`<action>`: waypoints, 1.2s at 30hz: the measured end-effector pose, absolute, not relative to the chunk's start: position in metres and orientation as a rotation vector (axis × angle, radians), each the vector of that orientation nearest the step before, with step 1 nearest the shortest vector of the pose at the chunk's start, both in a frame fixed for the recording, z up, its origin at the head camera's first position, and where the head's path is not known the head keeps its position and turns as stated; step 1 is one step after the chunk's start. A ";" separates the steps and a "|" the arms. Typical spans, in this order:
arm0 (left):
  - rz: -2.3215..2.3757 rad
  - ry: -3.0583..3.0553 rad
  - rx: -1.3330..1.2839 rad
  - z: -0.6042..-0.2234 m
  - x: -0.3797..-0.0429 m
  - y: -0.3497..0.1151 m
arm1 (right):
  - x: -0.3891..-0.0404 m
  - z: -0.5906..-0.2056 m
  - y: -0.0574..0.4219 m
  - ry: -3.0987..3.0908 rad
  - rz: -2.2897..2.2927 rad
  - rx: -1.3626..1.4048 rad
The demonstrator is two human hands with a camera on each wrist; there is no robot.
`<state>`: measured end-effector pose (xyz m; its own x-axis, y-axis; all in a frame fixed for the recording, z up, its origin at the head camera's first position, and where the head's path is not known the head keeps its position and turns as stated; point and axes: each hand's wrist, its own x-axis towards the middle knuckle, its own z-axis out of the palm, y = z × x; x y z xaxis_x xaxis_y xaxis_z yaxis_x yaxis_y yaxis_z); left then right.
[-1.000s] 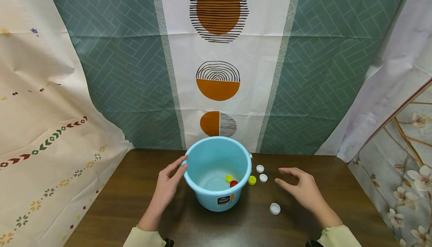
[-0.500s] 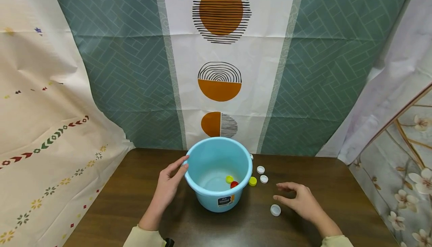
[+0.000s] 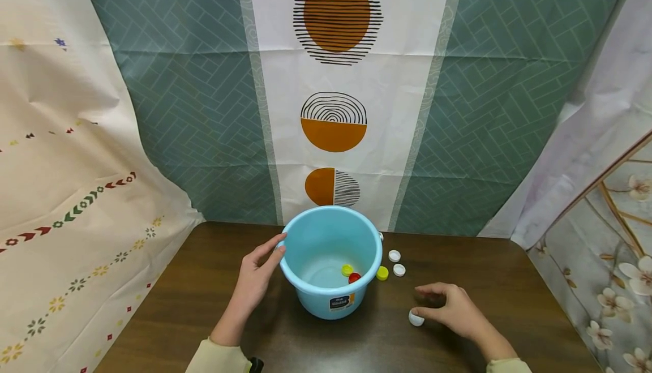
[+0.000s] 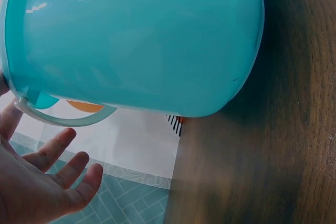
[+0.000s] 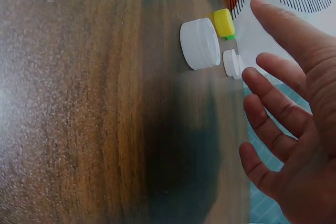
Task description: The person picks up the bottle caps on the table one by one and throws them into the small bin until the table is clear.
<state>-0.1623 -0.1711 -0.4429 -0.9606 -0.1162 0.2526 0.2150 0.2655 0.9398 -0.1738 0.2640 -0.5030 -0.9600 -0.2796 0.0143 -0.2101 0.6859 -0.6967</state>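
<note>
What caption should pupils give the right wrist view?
Open right grip near one white cap; yellow cap, second white cap beyond.

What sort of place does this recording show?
Probably an indoor spot screened off for filming: a dark brown wood-grain table before a green-and-white hanging cloth with orange shapes, and a cream cloth with coloured motifs draped at the left.

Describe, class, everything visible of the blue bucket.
The light blue bucket, smooth and apparently plastic, stands upright and open on the table. It has a rounded rim, a pale hanging handle and a dark and orange label. A yellow cap and a red cap lie inside; the left grip touches the rim.
</note>
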 end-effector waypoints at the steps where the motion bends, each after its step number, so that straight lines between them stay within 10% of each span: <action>1: -1.755 -2.267 -0.087 -0.443 -0.163 -0.171 | -0.174 -0.503 0.264 2.797 -1.124 -0.424; 36: -1.765 -2.261 -0.068 -0.442 -0.161 -0.169 | -0.180 -0.514 0.262 2.707 -1.059 -0.559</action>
<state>-0.1613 -0.1690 -0.4424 -0.9620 -0.1290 0.2407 0.2022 0.2558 0.9453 -0.1796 0.2625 -0.5143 -0.9129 -0.4071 -0.0308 -0.2782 0.6755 -0.6829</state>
